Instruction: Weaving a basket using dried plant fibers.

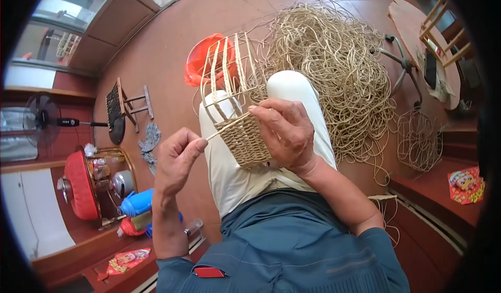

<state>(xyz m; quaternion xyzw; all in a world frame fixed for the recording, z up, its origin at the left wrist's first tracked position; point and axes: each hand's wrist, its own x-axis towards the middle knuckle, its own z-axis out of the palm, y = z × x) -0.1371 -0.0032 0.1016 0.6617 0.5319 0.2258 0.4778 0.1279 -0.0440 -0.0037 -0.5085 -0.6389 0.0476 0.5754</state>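
Observation:
A partly woven basket (244, 142) rests on my lap between my thighs. Its near end is tightly woven in tan cord, while bare wire framing with several pale wrapped strips (225, 63) stretches away from me. My left hand (177, 160), left of the basket, pinches the end of a tan cord (222, 131) between thumb and forefinger. That cord runs taut across the upper edge of the weave to my right hand (286, 131). There, thumb and forefinger pinch it at the frame, and the other fingers curl against the basket's right side.
A large heap of loose tan cord (329, 73) covers the floor ahead to the right. Beyond the basket sits a red plastic bag-lined bin (201, 60). At left are a small stool (125, 107), a fan (44, 120) and a blue flask (136, 203); a wire frame (419, 140) lies right.

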